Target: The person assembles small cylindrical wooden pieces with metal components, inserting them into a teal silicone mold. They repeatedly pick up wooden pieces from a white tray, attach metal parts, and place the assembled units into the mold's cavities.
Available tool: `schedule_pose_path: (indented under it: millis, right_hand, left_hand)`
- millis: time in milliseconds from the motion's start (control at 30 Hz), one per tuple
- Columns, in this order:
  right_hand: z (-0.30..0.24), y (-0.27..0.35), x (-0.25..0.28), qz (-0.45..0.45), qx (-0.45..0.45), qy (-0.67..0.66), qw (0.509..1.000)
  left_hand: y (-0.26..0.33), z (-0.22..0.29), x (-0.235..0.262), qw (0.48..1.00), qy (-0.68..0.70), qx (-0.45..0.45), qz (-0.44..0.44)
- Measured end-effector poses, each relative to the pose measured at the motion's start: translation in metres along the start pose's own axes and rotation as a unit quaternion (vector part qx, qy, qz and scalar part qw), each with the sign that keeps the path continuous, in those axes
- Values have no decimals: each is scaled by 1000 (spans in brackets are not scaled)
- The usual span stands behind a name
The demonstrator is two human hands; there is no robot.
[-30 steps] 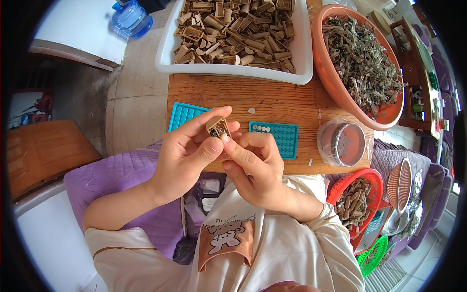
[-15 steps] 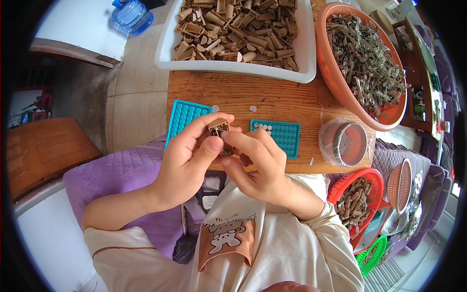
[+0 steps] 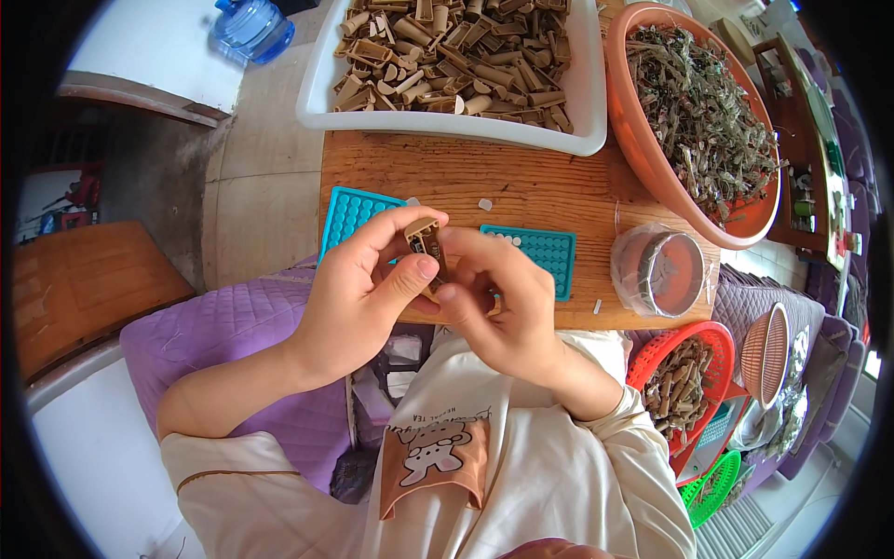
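Above the table's near edge, my left hand [image 3: 358, 289] holds a small brown half-round plastic casing [image 3: 425, 238] between thumb and fingers. Its hollow side faces me, with small dark parts inside that are too small to name. My right hand [image 3: 503, 303] is bent around the casing's lower right side, index finger at its edge and thumb near its lower end. My fingers hide the bottom of the casing. Behind my left hand lies a teal tray of round cups [image 3: 349, 219]. A second teal tray [image 3: 551, 263], with a few white discs, lies behind my right hand.
A white bin [image 3: 456, 133] full of brown casings stands at the back. An orange basin [image 3: 631, 140] heaped with wired parts is at the right, with a bag-lined round container [image 3: 663, 265] nearer. A red basket [image 3: 724, 363] of brown pieces sits beside my right elbow.
The casing has turned, so more of its hollow inside shows. My right fingers have shifted from its front opening to its right side and lower end.
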State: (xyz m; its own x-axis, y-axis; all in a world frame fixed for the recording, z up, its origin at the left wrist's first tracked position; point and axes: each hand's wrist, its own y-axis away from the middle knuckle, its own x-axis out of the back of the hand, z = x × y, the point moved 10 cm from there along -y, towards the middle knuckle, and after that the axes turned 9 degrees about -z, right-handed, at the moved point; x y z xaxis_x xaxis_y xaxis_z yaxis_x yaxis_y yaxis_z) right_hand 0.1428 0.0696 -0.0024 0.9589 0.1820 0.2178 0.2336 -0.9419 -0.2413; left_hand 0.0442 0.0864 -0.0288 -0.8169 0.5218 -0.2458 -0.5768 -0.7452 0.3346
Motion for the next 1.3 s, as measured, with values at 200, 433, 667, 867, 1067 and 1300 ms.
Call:
schedule_pose_path:
  millis: [200, 433, 667, 867, 1067, 1300]
  right_hand:
    - [11, 8, 2, 76, 5, -78, 994]
    - [23, 7, -7, 49, -28, -107, 993]
    - [39, 0, -34, -22, -133, -296, 945]
    - [39, 3, -40, -29, -151, -343, 927]
    - [39, 6, -45, -30, -162, -367, 916]
    - [38, 2, -45, -21, -146, -378, 914]
  left_hand:
    - [5, 14, 1, 999, -1, -33, 21]
    - [4, 8, 9, 992, 111, -36, 39]
    - [-4, -14, 17, 961, 274, 0, 42]
    - [-6, -5, 16, 971, 237, -18, 32]
    - [-3, 10, 15, 989, 133, -55, 32]
    - [-7, -6, 10, 976, 217, 3, -10]
